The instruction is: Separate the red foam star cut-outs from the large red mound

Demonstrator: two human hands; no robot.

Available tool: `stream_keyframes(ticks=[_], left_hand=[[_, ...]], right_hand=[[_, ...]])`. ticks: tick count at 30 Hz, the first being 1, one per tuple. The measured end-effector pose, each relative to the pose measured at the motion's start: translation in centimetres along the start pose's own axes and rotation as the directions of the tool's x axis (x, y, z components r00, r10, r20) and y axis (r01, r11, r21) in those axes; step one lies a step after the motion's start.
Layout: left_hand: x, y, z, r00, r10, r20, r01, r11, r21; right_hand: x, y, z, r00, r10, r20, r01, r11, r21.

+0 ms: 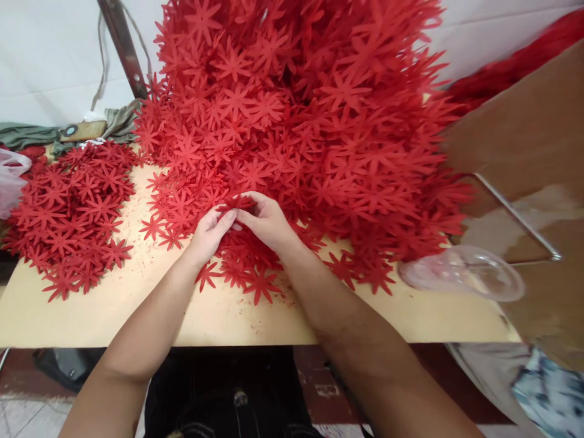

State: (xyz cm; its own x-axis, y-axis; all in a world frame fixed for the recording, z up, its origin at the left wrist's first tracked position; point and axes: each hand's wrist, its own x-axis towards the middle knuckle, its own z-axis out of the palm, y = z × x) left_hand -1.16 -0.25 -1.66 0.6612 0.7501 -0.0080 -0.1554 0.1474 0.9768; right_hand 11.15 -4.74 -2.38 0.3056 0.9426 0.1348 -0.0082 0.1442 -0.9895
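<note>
My left hand [213, 231] and my right hand [267, 222] meet at the middle of the table, in front of a tall heap of red flower-shaped cutouts [292, 121]. Between their fingertips they pinch a darker red flower cutout [237, 203], with thumbs nearly touching. Whether it is one layer or several cannot be made out. Below the wrists, more loose red cutouts [260, 285] lie on the tabletop. Fingers of both hands are curled and partly hidden behind the cutout.
A smaller pile of red cutouts [68, 207] lies at the left, beside a plastic bag [11, 176]. A clear plastic cup [460, 274] rests on its side at the right, near a cardboard box [515, 152] and a metal rod [517, 216]. Red crumbs dot the table [219, 322].
</note>
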Motion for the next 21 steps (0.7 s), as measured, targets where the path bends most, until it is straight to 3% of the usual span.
stream_keyframes(ticks=[5, 8, 11, 15, 19, 21], left_hand=[[1.1, -1.0, -0.5, 0.971, 0.118, -0.210, -0.110, 0.993, 0.050], [1.8, -1.4, -0.8, 0.981, 0.086, -0.176, -0.058, 0.986, 0.154], [2.0, -1.4, -0.6, 0.986, 0.093, -0.137, -0.059, 0.970, 0.235], [1.9, -1.4, -0.2, 0.986, 0.127, -0.105, -0.098, 0.965, 0.244], [2.0, -1.6, -0.1, 0.986, 0.132, -0.099, -0.103, 0.962, 0.252], [1.9, -1.7, -0.1, 0.986, 0.131, -0.101, -0.102, 0.962, 0.253]], right_hand=[[0.2, -0.7, -0.3, 0.992, -0.118, 0.055, 0.130, 0.909, -0.396], [-0.7, -2.8, -1.6, 0.980, -0.168, 0.105, 0.198, 0.797, -0.571], [-3.3, -5.6, -4.5, 0.947, -0.310, 0.084, 0.263, 0.597, -0.758], [-8.9, -9.1, -10.2, 0.917, -0.379, -0.122, 0.062, 0.439, -0.896], [-13.2, -10.4, -16.2, 0.877, -0.233, -0.420, -0.361, 0.258, -0.896], [-14.0, -9.8, -18.7, 0.863, -0.136, -0.486, -0.468, 0.147, -0.872]])
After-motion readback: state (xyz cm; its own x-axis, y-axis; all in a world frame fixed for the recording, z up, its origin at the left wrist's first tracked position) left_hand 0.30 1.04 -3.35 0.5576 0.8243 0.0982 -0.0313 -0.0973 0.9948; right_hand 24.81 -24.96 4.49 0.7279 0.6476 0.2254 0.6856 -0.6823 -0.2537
